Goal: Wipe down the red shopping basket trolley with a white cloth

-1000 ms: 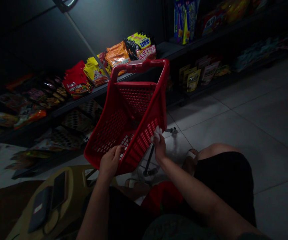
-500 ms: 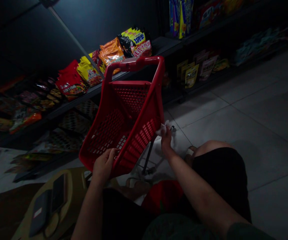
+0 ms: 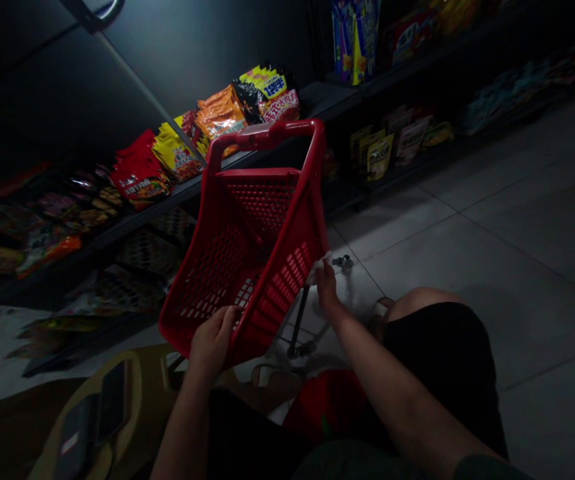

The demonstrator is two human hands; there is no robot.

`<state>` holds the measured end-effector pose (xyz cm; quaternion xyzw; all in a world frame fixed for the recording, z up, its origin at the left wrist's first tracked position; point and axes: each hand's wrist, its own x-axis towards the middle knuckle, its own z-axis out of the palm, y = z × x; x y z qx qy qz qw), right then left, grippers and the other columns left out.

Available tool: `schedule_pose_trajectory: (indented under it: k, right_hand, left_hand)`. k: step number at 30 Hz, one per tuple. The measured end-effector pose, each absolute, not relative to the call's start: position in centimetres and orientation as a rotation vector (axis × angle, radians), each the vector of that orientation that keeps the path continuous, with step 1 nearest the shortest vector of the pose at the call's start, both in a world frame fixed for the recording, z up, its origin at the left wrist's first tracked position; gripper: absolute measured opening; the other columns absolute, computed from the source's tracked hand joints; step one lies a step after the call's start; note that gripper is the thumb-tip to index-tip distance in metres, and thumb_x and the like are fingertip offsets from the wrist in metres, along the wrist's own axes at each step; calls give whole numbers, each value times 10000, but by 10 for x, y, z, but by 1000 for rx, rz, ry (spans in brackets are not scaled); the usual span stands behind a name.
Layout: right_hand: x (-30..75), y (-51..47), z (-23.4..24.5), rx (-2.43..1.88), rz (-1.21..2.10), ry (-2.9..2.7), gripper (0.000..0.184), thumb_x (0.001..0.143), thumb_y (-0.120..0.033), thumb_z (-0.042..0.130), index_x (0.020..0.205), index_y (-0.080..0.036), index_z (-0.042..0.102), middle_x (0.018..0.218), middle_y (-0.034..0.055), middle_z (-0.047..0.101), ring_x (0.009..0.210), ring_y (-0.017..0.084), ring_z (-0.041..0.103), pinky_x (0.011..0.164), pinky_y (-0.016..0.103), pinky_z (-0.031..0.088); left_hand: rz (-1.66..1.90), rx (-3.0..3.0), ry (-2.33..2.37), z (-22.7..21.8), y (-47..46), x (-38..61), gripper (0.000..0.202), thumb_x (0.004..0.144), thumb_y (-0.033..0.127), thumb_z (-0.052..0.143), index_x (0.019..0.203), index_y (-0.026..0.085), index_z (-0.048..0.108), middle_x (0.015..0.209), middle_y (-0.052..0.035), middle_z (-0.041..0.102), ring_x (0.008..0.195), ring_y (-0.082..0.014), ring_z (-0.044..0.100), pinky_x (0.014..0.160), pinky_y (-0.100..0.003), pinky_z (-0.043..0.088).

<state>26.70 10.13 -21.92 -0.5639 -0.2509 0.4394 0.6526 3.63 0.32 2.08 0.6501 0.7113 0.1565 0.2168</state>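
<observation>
A red plastic shopping cart (image 3: 280, 273) with perforated basket walls stands tilted in front of me, its handle at the far end. My left hand (image 3: 213, 339) grips the near rim of the basket, fingers curled over the edge. On the right, my right hand (image 3: 326, 285) is closed around a crumpled white cloth or tissue (image 3: 316, 270), held against the outer right side of the basket near its lower corner. Beneath the basket, the dark metal leg (image 3: 298, 320) and wheels show in part.
Shelves along the back carry red noodle-like packets (image 3: 140, 172), orange packets (image 3: 221, 112) and yellow pouches (image 3: 380, 157). At lower left, a tan stool (image 3: 142, 380) bears a phone (image 3: 113, 402) and a dark power-bank-like device (image 3: 77, 430). Grey floor tiles (image 3: 532, 247) extend right.
My right hand has moved slightly left and down with the cloth, closer in against the basket's side. The left hand keeps its hold on the rim; the view has shifted a little.
</observation>
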Motion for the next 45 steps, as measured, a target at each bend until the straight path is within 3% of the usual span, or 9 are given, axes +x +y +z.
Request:
schedule_pose_trajectory:
  k: [5,10,15,20,26,35,40,43,45]
  right_hand:
    - [272,80,-205,-1296,957,-514,542,822,-520,588,1219,-151,609,1133,121,699,1079,255,629,945,416,503]
    - [292,111,-142,-1228,754,-462,705,915,-475,503,1515,-210,244,1443,136,507,1268,208,539,1052,402,451]
    - [280,130,-61,-1118,539,-864,482,885,-285,537,1358,-201,511,1405,105,532,1317,209,486,1144,424,369]
    - [256,96,-48,-1097,471,-1096,543,834,-126,483,1364,-230,542,1380,87,554,1345,209,460,1173,439,337]
    - [294,145,-43,-1088,395,-1068,570,877,-152,464,1443,-210,435,1446,105,517,1333,216,479,1153,448,359]
    - [340,145,-98,-1281,501,-1124,289,818,-264,575,1071,-173,681,1051,106,691,1027,266,636,951,462,501]
    - [352,166,-24,-1112,306,-1070,466,921,-292,508,1384,-241,515,1431,90,528,1340,218,474,1133,431,374]
    - [351,185,12,-953,240,-1240,460,951,-295,495,1411,-275,508,1550,60,408,1442,203,358,1199,425,288]
    - [347,189,1,-938,261,-1278,466,957,-283,469,1422,-262,499,1549,61,416,1457,199,334,1210,434,268]
  left_hand:
    - [449,1807,1949,22,3,45,483,950,554,364,1027,226,710,1027,-28,772,1011,-222,689,825,-264,489]
    - [393,1792,1942,25,2,44,477,960,551,348,1050,244,702,1036,-14,768,1007,-216,689,835,-267,481]
    - [385,1774,1951,24,2,43,471,961,551,347,1051,249,698,1028,-19,768,1018,-219,687,861,-272,476]
    - [394,1805,1922,24,3,41,453,955,535,354,1035,268,711,1038,-5,772,1022,-208,699,848,-256,489]
    - [436,1811,1903,26,2,43,472,947,543,354,1021,261,725,1019,-20,784,1011,-215,714,822,-256,521]
    - [440,1795,1867,26,2,45,441,950,516,363,1013,278,728,1014,-5,787,988,-207,722,827,-252,523]
    - [440,1801,1876,24,2,39,441,957,547,367,1022,288,718,1057,-7,779,1040,-219,711,851,-266,522]
    - [432,1810,1903,24,3,38,433,950,544,372,1014,294,719,1036,-3,783,1027,-222,716,838,-267,528]
    - [430,1818,1912,25,4,38,424,941,530,380,997,291,725,1020,-2,785,1007,-222,721,827,-266,532]
